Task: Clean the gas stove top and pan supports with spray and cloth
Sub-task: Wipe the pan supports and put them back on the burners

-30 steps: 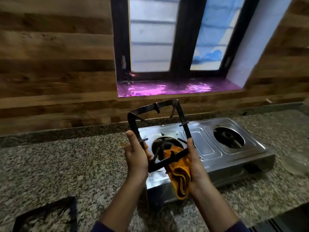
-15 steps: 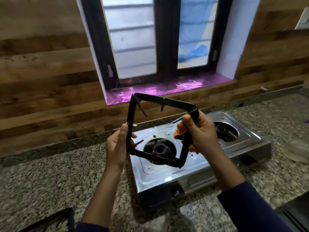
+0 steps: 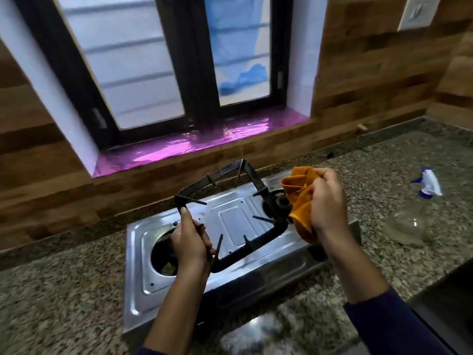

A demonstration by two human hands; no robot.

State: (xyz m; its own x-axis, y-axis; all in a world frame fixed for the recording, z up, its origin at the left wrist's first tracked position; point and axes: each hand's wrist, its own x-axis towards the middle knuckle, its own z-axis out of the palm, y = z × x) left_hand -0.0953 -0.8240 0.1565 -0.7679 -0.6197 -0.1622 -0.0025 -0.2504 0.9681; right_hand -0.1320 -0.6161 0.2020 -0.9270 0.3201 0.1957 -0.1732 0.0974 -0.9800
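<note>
A steel two-burner gas stove (image 3: 235,221) stands on the granite counter (image 3: 64,285) below the window. My left hand (image 3: 190,242) grips the near-left side of a square black pan support (image 3: 256,180) and holds it tilted over the stove top. Beside the support's right edge, my right hand (image 3: 326,201) holds a bunched orange cloth (image 3: 299,198), which hangs down apart from the frame. A clear spray bottle (image 3: 409,221) with a white and blue trigger head stands on the counter to the right. The left burner opening is partly hidden by my left hand.
A wood-panelled wall and a window with a purple sill (image 3: 194,147) rise behind the stove. A white switch plate (image 3: 419,11) hangs at the upper right. A dark edge (image 3: 445,303) cuts across the counter at the lower right.
The pan support has come down from upright to a flatter tilt over the stove. My right hand has let go of the frame and drawn right with the cloth. The view shifted, revealing the spray bottle.
</note>
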